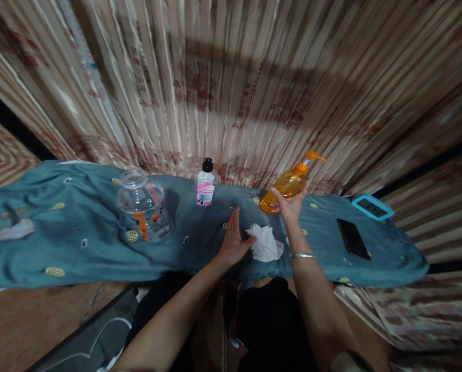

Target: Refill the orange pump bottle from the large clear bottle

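Observation:
An orange pump bottle [287,185] of see-through amber plastic tilts to the right in my right hand [292,205], whose fingers wrap round its body. A silver bangle circles that wrist. My left hand [235,240] is open over the cloth, thumb and fingers apart, with nothing in it. Just right of its thumb lies a crumpled white tissue [265,243]. Farther back stands a small clear bottle [205,188] with a black cap and a pink-and-white label, upright and apart from both hands.
A large clear plastic jar [145,209] without a lid stands on the left of the teal patterned cloth [200,253]. On the right lie a dark phone [353,238] and a blue-framed digital clock [372,207]. A pleated curtain [231,93] hangs behind. Whitish crumpled material [14,230] sits far left.

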Available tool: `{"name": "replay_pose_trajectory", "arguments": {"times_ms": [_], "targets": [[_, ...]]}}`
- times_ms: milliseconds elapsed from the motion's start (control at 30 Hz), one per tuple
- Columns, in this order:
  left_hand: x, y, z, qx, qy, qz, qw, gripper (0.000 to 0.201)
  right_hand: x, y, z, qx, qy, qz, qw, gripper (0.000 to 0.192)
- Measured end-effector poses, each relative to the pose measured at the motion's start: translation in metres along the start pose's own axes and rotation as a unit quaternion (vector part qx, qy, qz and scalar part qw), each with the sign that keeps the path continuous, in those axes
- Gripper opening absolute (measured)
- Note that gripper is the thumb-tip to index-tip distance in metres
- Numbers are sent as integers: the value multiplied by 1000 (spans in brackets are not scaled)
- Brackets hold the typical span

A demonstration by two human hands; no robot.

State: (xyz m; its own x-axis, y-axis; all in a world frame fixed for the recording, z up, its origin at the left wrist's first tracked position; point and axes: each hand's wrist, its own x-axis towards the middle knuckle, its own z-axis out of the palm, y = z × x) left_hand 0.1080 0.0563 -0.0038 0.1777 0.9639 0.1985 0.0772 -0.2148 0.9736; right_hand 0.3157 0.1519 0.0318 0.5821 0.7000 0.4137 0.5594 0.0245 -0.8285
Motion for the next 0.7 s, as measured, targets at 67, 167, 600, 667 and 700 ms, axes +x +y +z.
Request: {"name": "replay_pose_trajectory", "arguments": {"times_ms": [67, 167, 600, 667, 700], "targets": [[-1, 1, 1, -5, -1, -12, 1000, 92, -12, 2, -6, -17, -8, -3, 1000, 117], [-2, 1, 6, -51, 2, -53, 997, 90, -40, 0, -22, -43, -62, -25, 997, 112], [-24, 20, 21, -305, 31, -299, 904, 70, -127, 5, -54, -60, -325, -80, 940, 35], [-26, 22, 24, -326, 27, -316, 890, 61, -128, -3, -54, -21, -303, -53, 951, 43], [-27, 24, 24, -345, 18, -323, 881, 56, -130, -8, -53, 4, -303, -44, 952, 46]]}}
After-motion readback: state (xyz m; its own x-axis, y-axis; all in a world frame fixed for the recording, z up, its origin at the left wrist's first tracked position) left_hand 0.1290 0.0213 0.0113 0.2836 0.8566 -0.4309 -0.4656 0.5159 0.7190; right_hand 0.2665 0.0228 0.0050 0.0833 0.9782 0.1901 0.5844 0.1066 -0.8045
